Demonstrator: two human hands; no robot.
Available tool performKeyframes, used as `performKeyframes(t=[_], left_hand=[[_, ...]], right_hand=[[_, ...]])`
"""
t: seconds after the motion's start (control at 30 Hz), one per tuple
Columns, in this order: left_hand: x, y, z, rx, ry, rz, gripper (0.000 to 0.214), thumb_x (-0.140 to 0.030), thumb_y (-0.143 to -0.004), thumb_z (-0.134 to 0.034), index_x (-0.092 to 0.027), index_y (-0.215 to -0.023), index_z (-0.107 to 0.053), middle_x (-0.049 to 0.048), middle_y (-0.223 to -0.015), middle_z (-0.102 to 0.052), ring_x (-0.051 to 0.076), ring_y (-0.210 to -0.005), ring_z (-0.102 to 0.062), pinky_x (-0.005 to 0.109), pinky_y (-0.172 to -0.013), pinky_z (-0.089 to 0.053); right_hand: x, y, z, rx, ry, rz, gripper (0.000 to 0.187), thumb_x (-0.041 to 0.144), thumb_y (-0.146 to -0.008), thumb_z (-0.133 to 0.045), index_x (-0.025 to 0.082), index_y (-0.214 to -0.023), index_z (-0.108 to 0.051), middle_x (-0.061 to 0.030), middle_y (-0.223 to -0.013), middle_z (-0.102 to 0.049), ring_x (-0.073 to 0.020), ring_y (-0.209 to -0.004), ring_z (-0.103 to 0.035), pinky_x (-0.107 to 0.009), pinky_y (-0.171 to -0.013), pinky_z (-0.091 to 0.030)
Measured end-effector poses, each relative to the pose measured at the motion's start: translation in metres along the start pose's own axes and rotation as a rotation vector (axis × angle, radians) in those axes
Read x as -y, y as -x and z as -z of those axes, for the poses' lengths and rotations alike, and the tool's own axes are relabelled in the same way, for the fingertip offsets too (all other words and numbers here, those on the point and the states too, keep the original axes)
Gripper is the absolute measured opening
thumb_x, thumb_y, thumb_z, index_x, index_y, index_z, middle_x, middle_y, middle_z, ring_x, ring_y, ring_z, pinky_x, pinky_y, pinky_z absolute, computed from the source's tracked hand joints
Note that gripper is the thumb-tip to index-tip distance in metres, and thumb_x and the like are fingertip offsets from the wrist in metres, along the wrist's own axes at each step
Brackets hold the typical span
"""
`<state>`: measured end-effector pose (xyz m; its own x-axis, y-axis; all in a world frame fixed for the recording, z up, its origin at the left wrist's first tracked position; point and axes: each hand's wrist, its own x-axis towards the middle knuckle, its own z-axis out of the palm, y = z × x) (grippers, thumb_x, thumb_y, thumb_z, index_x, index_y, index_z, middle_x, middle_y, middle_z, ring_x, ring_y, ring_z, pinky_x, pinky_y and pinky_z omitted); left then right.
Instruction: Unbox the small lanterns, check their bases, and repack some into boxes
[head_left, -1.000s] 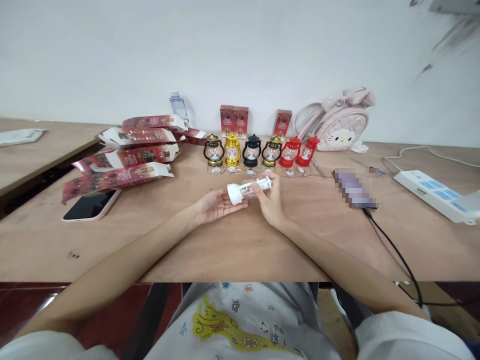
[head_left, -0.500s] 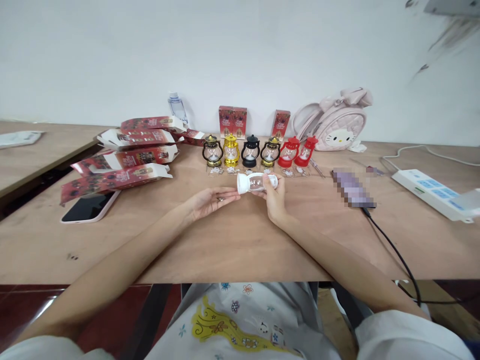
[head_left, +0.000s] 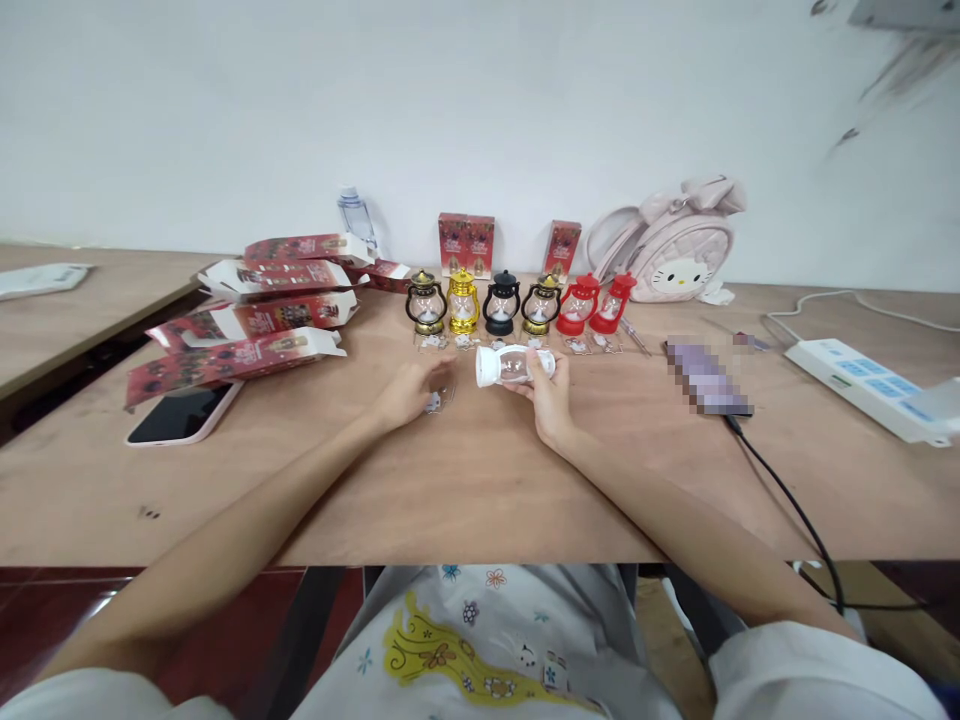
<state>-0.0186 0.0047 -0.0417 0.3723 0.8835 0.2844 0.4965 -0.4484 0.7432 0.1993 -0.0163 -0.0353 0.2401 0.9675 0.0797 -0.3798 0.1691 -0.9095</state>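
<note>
My right hand [head_left: 551, 395] grips a white lantern [head_left: 514, 366] with a clear middle, lying sideways above the table. Its white base end points left, and the thumb presses on its side. My left hand [head_left: 409, 392] is palm down, low over the table to the left of the lantern, with bent, slightly blurred fingers. A small white piece with a thin wire handle [head_left: 434, 402] shows right at its fingertips; whether the fingers pinch it I cannot make out. Behind the hands stands a row of small lanterns in black and gold, gold [head_left: 463, 303], black [head_left: 501, 303] and red [head_left: 576, 305].
Small white pieces with wire handles lie before the lantern row. Red cartons [head_left: 259, 316] pile up at left beside a phone [head_left: 184, 415]. Boxes [head_left: 466, 246] stand by the wall. A pink bag [head_left: 679, 250], another phone [head_left: 705, 378] and a power strip [head_left: 862, 385] are at right.
My left hand has turned from palm up to palm down and drawn left, away from the lantern's base. The small white piece with wire now shows below it. My right hand holds the lantern still.
</note>
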Motion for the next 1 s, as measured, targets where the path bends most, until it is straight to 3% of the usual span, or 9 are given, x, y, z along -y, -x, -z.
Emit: performKeyframes(t=[0.13, 0.3, 0.4, 0.53, 0.73, 0.83, 1.0], left_hand=[[-0.009, 0.001, 0.001, 0.042, -0.263, -0.013, 0.06, -0.003, -0.065, -0.042, -0.015, -0.122, -0.058, 0.0073, -0.125, -0.063, 0.023, -0.117, -0.057, 0.041, -0.105, -0.042], [-0.033, 0.005, 0.002, 0.091, -0.382, 0.024, 0.04, -0.017, -0.084, -0.037, -0.017, -0.117, -0.061, 0.0089, -0.117, -0.066, 0.023, -0.109, -0.061, 0.038, -0.1, -0.045], [-0.043, 0.007, 0.0, 0.123, -0.393, -0.009, 0.035, -0.025, -0.087, -0.038, -0.016, -0.11, -0.064, 0.0121, -0.112, -0.067, 0.026, -0.105, -0.062, 0.039, -0.097, -0.045], [-0.046, 0.009, -0.003, 0.117, -0.441, -0.028, 0.03, -0.025, -0.086, -0.041, -0.018, -0.1, -0.066, 0.0121, -0.104, -0.068, 0.025, -0.095, -0.063, 0.037, -0.09, -0.046], [-0.055, 0.014, -0.003, 0.093, -0.689, 0.055, 0.029, -0.024, -0.086, -0.04, -0.016, -0.085, -0.068, 0.014, -0.087, -0.069, 0.025, -0.077, -0.065, 0.033, -0.07, -0.046], [-0.064, 0.017, -0.004, 0.037, -0.803, 0.067, 0.031, -0.028, -0.087, -0.04, -0.016, -0.086, -0.068, 0.0139, -0.088, -0.07, 0.025, -0.073, -0.065, 0.031, -0.061, -0.042], [-0.068, 0.02, 0.001, -0.21, -0.799, 0.062, 0.027, -0.03, -0.086, -0.042, -0.019, -0.085, -0.067, 0.0066, -0.074, -0.071, 0.02, -0.064, -0.063, 0.026, -0.055, -0.035]], right_hand=[[-0.003, -0.004, 0.002, 0.028, 0.027, 0.019, 0.044, 0.047, -0.073, -0.065, 0.026, -0.1, -0.038, 0.0001, -0.106, -0.054, -0.0115, -0.08, -0.063, -0.029, -0.064, -0.06], [0.001, -0.022, -0.006, 0.116, 0.186, 0.141, 0.051, 0.049, -0.072, -0.064, 0.028, -0.11, -0.038, -0.002, -0.109, -0.052, -0.0152, -0.087, -0.061, -0.032, -0.067, -0.058], [0.01, -0.036, -0.02, 0.18, 0.429, 0.255, 0.048, 0.05, -0.073, -0.063, 0.026, -0.108, -0.043, -0.0043, -0.108, -0.055, -0.019, -0.09, -0.061, -0.036, -0.072, -0.056], [0.026, -0.051, -0.046, 0.343, 0.92, 0.455, 0.039, 0.044, -0.077, -0.063, 0.023, -0.106, -0.048, -0.0058, -0.101, -0.062, -0.0253, -0.096, -0.061, -0.046, -0.088, -0.048], [0.042, -0.062, -0.082, 0.529, 1.266, 0.495, 0.038, 0.04, -0.078, -0.064, 0.021, -0.109, -0.052, -0.0121, -0.105, -0.066, -0.0332, -0.1, -0.061, -0.047, -0.084, -0.046], [0.043, -0.065, -0.095, 0.627, 1.292, 0.476, 0.041, 0.042, -0.078, -0.064, 0.021, -0.11, -0.052, -0.0112, -0.105, -0.066, -0.0326, -0.099, -0.061, -0.045, -0.082, -0.047], [0.037, -0.058, -0.109, 0.721, 1.301, 0.566, 0.04, 0.042, -0.079, -0.062, 0.021, -0.112, -0.05, -0.0083, -0.1, -0.067, -0.03, -0.095, -0.062, -0.042, -0.08, -0.047]])
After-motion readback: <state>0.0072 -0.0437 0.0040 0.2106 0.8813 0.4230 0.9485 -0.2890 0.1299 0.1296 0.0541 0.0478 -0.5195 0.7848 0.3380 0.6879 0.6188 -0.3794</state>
